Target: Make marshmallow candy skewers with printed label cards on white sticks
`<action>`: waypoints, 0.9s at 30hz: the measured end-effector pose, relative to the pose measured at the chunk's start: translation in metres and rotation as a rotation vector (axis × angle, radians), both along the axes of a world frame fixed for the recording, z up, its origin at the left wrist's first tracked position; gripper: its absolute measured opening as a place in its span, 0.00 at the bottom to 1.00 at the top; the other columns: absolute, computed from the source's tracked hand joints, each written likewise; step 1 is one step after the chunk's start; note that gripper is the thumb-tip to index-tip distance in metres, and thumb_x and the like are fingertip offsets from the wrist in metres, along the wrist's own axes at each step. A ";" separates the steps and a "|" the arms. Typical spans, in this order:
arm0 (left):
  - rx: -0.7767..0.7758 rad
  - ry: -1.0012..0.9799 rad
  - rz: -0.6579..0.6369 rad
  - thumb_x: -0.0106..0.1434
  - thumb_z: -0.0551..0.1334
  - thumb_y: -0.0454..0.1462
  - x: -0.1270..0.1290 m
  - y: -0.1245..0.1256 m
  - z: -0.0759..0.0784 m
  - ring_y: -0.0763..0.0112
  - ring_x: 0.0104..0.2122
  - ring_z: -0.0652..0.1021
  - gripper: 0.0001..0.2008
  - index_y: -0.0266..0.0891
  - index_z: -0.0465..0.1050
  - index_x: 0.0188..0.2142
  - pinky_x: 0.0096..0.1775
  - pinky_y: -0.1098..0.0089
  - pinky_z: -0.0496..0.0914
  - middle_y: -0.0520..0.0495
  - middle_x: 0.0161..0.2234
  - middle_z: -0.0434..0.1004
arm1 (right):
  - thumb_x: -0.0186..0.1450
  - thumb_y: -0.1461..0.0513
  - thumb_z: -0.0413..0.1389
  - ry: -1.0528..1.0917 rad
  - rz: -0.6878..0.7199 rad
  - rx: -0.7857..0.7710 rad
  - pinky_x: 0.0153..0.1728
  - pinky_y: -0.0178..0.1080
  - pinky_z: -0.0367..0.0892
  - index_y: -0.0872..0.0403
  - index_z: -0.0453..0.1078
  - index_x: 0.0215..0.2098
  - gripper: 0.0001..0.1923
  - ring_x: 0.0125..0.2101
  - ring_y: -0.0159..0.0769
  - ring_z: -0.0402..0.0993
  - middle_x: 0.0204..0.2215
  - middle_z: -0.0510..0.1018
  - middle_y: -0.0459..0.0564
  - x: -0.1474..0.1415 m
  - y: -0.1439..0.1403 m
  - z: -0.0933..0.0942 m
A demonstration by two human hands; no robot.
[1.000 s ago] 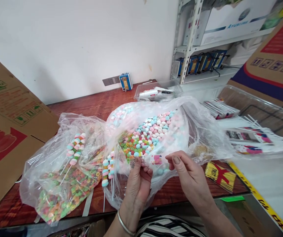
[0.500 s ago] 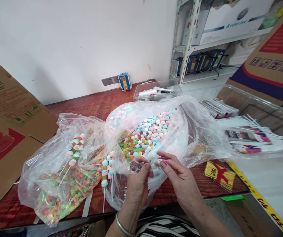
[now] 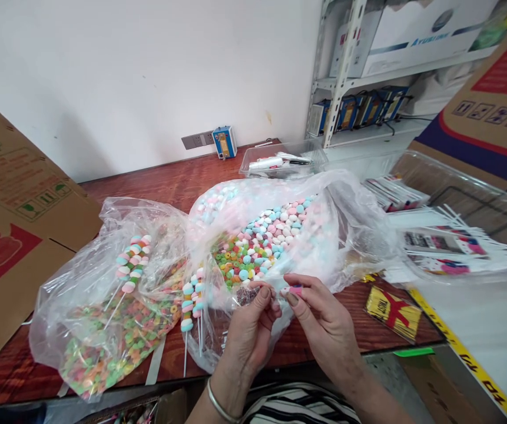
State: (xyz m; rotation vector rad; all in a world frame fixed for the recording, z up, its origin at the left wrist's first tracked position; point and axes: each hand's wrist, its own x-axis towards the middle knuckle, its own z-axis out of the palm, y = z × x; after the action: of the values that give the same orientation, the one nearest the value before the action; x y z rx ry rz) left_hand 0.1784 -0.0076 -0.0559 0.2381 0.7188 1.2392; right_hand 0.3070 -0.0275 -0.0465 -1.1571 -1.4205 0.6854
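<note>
My left hand (image 3: 248, 330) is closed in a pinch on a clear-wrapped sweet (image 3: 244, 294), dark and speckled. Close to its fingertips, my right hand (image 3: 326, 321) grips a small pink-and-white piece (image 3: 296, 290) between thumb and fingers; its exact kind is too small to tell. Beneath both hands spreads a big clear plastic bag (image 3: 350, 235) holding pink, blue and white candies (image 3: 279, 227) and ring gummies (image 3: 229, 259). Left of my left hand lie skewers of marshmallows and gummies (image 3: 186, 306).
More candy skewers (image 3: 133, 262) rest on a second bag of ring gummies (image 3: 116, 341). Cardboard boxes (image 3: 27, 206) flank the table. On the right are a yellow twist-tie pack (image 3: 393, 312), a clear tray (image 3: 469, 182), and white sticks with printed cards (image 3: 443, 241). A pen tray (image 3: 279, 162) stands behind.
The fingers of my left hand have curled in more around the wrapped sweet. My right hand stays close by with the pink-and-white piece. The view has shifted slightly.
</note>
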 end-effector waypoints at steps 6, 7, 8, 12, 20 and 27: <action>-0.121 -0.193 0.042 0.50 0.73 0.30 -0.007 0.004 -0.009 0.84 0.21 0.70 0.10 0.35 0.76 0.31 0.26 0.81 0.70 0.54 0.26 0.74 | 0.66 0.62 0.59 -0.146 0.003 0.146 0.45 0.45 0.72 0.47 0.74 0.44 0.08 0.44 0.42 0.76 0.42 0.78 0.52 -0.002 -0.003 0.010; -0.129 -0.206 0.036 0.51 0.72 0.31 -0.008 0.004 -0.010 0.84 0.20 0.70 0.08 0.36 0.76 0.31 0.26 0.81 0.70 0.54 0.26 0.74 | 0.65 0.63 0.59 -0.181 0.012 0.167 0.45 0.46 0.72 0.47 0.74 0.44 0.09 0.45 0.43 0.75 0.43 0.78 0.52 -0.003 -0.004 0.012; -0.127 -0.211 0.026 0.53 0.71 0.31 -0.009 0.004 -0.012 0.84 0.20 0.70 0.06 0.37 0.77 0.31 0.25 0.81 0.70 0.54 0.25 0.75 | 0.65 0.63 0.58 -0.216 0.018 0.192 0.45 0.47 0.72 0.47 0.73 0.45 0.10 0.46 0.43 0.75 0.44 0.77 0.53 -0.003 -0.005 0.015; -0.111 -0.214 -0.006 0.55 0.70 0.34 -0.012 0.002 -0.013 0.77 0.26 0.75 0.04 0.43 0.77 0.32 0.30 0.76 0.74 0.51 0.29 0.79 | 0.64 0.67 0.57 -0.375 0.016 0.294 0.48 0.50 0.69 0.48 0.71 0.45 0.12 0.49 0.45 0.71 0.49 0.74 0.55 -0.006 -0.009 0.022; -0.089 -0.242 0.025 0.50 0.73 0.31 -0.011 0.004 -0.008 0.76 0.30 0.79 0.11 0.37 0.77 0.33 0.36 0.76 0.74 0.51 0.31 0.80 | 0.67 0.67 0.54 -0.467 0.054 0.271 0.47 0.50 0.69 0.52 0.69 0.40 0.06 0.49 0.44 0.69 0.50 0.73 0.57 -0.006 -0.003 0.022; -0.101 -0.255 -0.036 0.55 0.69 0.29 -0.014 0.003 -0.007 0.76 0.30 0.79 0.06 0.34 0.76 0.33 0.37 0.77 0.74 0.50 0.30 0.79 | 0.67 0.66 0.55 -0.515 0.059 0.301 0.49 0.49 0.68 0.55 0.70 0.44 0.08 0.50 0.45 0.69 0.51 0.73 0.59 -0.006 0.000 0.021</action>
State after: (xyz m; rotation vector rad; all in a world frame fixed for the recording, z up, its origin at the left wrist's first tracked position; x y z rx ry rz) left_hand 0.1647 -0.0046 -0.0633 0.0085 0.5522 1.1698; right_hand 0.3007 -0.0280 -0.0259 -1.0952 -1.9191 0.1992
